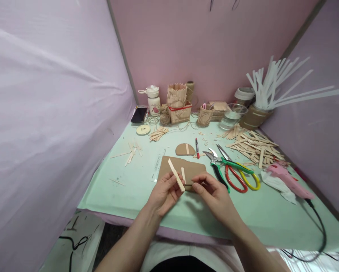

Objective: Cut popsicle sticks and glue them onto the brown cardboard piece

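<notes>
My left hand (pixel 166 190) is closed on a pale wooden craft stick (pixel 175 174), which slants up and to the left above the cardboard. Just to its right, my right hand (pixel 211 190) has its thumb and fingertips pressed together; whatever is between them is too small to make out. Beneath both hands lies a brown cardboard sheet (pixel 196 169), with a short piece of stick (pixel 183 173) on it. Behind the sheet is a rounded cardboard piece (pixel 180 149) with a strip of stick across it. A red pen (pixel 197 148) lies beside that piece.
Green-handled pruning shears (pixel 220 170) and scissors (pixel 237 175) lie right of the cardboard. Beyond are a pink glue gun (pixel 291 181) with its cord and a stick pile (pixel 257 147). Stick-covered containers (pixel 180 111), a bottle (pixel 154 101) and a phone (pixel 139 115) stand or lie at the back.
</notes>
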The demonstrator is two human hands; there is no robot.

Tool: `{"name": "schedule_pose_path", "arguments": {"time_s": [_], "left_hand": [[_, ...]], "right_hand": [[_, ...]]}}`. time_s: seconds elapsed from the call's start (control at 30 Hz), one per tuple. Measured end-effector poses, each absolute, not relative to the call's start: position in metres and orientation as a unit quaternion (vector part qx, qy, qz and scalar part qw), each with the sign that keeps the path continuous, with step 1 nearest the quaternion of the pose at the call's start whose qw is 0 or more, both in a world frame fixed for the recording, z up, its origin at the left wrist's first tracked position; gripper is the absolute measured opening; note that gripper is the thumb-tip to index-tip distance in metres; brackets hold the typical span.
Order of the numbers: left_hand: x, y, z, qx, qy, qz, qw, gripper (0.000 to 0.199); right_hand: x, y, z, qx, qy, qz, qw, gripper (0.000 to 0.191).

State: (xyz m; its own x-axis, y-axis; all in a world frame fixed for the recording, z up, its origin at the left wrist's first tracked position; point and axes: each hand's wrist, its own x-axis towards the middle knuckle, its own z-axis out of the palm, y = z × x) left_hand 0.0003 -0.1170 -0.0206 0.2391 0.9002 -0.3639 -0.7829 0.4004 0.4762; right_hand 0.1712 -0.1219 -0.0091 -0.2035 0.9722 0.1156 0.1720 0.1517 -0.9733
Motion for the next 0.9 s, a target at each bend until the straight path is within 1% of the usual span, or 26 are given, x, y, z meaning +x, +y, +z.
{"name": "schedule_pose_path", "arguments": {"time_s": [0.13, 0.23, 0.33, 0.47, 0.67, 0.8, 0.9], "left_hand": [[0.003, -0.116, -0.020, 0.139, 0.286, 0.564, 0.762, 0.031], [0.006, -0.117, -0.023, 0.161, 0.293, 0.561, 0.757, 0.032], [0.007, -0.118, -0.026, 0.169, 0.303, 0.556, 0.755, 0.032], [0.009, -0.119, -0.029, 0.168, 0.305, 0.552, 0.758, 0.033], [0.010, -0.122, -0.027, 0.173, 0.325, 0.539, 0.758, 0.029], [0.013, -0.126, -0.024, 0.174, 0.360, 0.548, 0.735, 0.026], [0.016, -0.130, -0.022, 0.174, 0.386, 0.559, 0.713, 0.029]], "right_hand": [[0.162, -0.130, -0.005, -0.461, -0.561, 0.578, 0.372, 0.037], [0.153, -0.134, -0.007, -0.433, -0.485, 0.659, 0.379, 0.040], [0.147, -0.135, -0.010, -0.424, -0.407, 0.702, 0.402, 0.039], [0.144, -0.136, -0.013, -0.451, -0.367, 0.705, 0.406, 0.039], [0.143, -0.139, -0.018, -0.475, -0.355, 0.686, 0.422, 0.043], [0.144, -0.140, -0.024, -0.500, -0.387, 0.641, 0.435, 0.043], [0.144, -0.141, -0.025, -0.519, -0.423, 0.597, 0.442, 0.044]]}}
